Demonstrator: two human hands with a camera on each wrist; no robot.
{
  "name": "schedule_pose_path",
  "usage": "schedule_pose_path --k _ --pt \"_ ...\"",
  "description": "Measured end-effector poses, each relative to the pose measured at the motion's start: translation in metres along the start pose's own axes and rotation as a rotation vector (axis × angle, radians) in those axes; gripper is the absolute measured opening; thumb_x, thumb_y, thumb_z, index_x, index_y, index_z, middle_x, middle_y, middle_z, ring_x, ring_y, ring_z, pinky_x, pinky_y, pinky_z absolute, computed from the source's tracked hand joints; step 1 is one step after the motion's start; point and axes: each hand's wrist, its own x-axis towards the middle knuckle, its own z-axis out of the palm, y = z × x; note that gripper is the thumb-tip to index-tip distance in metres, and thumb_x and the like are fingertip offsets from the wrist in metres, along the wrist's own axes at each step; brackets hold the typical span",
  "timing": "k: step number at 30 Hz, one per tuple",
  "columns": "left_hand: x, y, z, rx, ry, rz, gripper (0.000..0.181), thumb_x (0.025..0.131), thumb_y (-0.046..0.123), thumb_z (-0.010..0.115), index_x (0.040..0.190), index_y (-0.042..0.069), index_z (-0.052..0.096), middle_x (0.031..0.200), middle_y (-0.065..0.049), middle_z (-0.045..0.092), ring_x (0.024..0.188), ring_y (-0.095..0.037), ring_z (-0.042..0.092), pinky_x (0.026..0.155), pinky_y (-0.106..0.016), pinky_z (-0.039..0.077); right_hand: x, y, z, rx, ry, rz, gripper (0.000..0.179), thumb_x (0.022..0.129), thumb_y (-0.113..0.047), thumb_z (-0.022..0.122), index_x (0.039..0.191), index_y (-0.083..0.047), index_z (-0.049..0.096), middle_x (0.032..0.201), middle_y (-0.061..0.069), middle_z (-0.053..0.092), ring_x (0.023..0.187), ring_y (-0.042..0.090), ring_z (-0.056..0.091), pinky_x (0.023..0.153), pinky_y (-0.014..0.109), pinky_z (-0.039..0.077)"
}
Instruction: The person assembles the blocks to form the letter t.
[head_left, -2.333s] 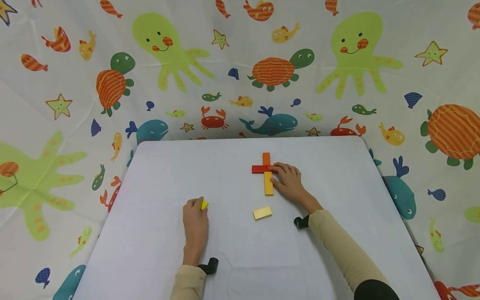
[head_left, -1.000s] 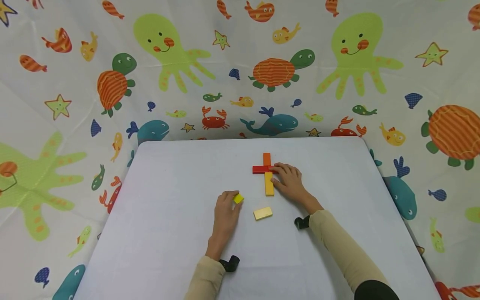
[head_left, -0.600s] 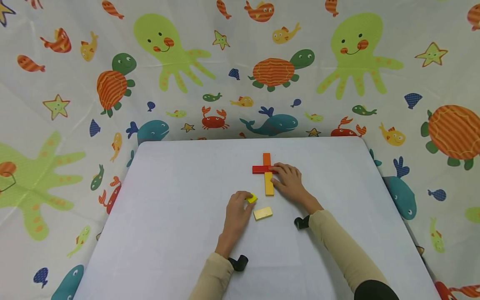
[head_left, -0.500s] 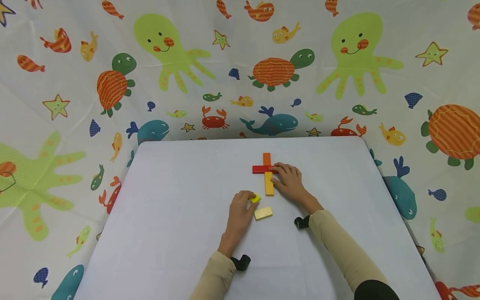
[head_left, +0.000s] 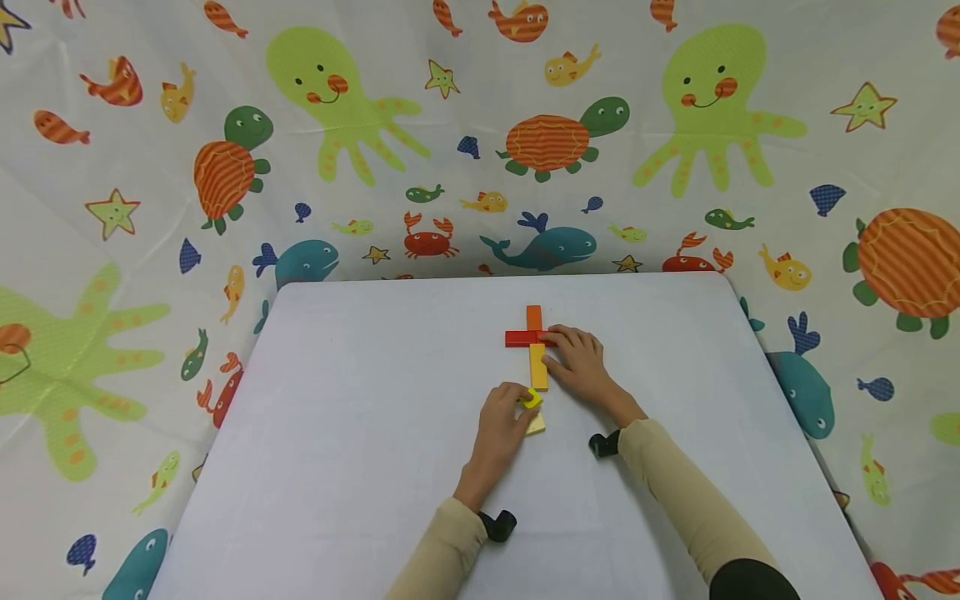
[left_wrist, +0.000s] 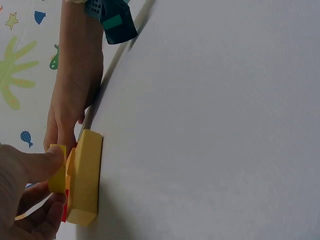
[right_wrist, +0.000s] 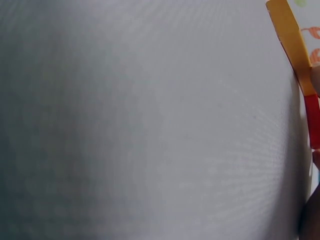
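Note:
My left hand (head_left: 497, 427) pinches a small bright yellow block (head_left: 532, 399) between thumb and fingers, close to the near end of an amber block (head_left: 537, 367). In the left wrist view the yellow block (left_wrist: 58, 172) shows between the fingertips. A pale yellow block (head_left: 536, 424) lies just nearer, partly covered by that hand. My right hand (head_left: 581, 360) rests at the cross of blocks, index finger on a red block (head_left: 517, 339) and thumb against the amber block's right side. Beyond the red block sits an orange block (head_left: 533, 317).
The blocks lie on a white-covered table (head_left: 360, 367). Behind and beside it hangs a cloth (head_left: 465, 108) printed with sea animals. Dark wrist cameras (head_left: 498, 526) are strapped at both wrists.
My left hand has carried the yellow block rightward from the left part of the table to the amber block's near end. The right hand has stayed in place.

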Motion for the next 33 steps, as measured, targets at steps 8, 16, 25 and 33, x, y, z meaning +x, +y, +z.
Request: schedule_pose_path --k 8,16,25,33 --pt "0.002 0.012 0.012 0.025 0.062 0.026 0.021 0.087 0.01 0.085 0.102 0.008 0.071 0.107 -0.005 0.07 0.101 -0.02 0.067 0.09 -0.035 0.058 -0.001 0.001 0.0 -0.007 0.015 -0.011 0.051 0.104 -0.04 0.062 0.15 -0.022 0.052 0.162 0.01 0.041 0.149 0.039 0.03 0.12 0.07 0.016" --pt "0.002 0.019 0.022 0.051 0.066 0.029 0.021 0.085 0.009 0.086 0.099 0.008 0.07 0.102 -0.005 0.066 0.094 -0.018 0.065 0.084 -0.03 0.058 -0.001 0.002 0.0 -0.007 0.035 -0.037 0.05 0.104 -0.038 0.062 0.15 -0.021 0.053 0.16 0.01 0.043 0.148 0.039 0.031 0.119 0.072 0.016" --pt "0.002 0.023 0.029 0.084 0.06 0.008 0.025 0.083 0.009 0.088 0.099 0.008 0.07 0.102 -0.003 0.064 0.094 -0.016 0.063 0.084 -0.028 0.058 0.0 0.001 0.0 -0.008 0.019 -0.025 0.05 0.104 -0.04 0.062 0.15 -0.022 0.052 0.161 0.01 0.042 0.148 0.039 0.031 0.12 0.072 0.016" --pt "0.002 0.023 0.034 0.115 0.077 0.022 0.025 0.082 0.012 0.089 0.099 0.01 0.07 0.103 -0.002 0.064 0.092 -0.015 0.062 0.082 -0.028 0.055 -0.001 0.001 -0.001 -0.008 0.016 -0.019 0.051 0.104 -0.04 0.062 0.15 -0.021 0.053 0.161 0.01 0.042 0.149 0.04 0.03 0.12 0.072 0.016"
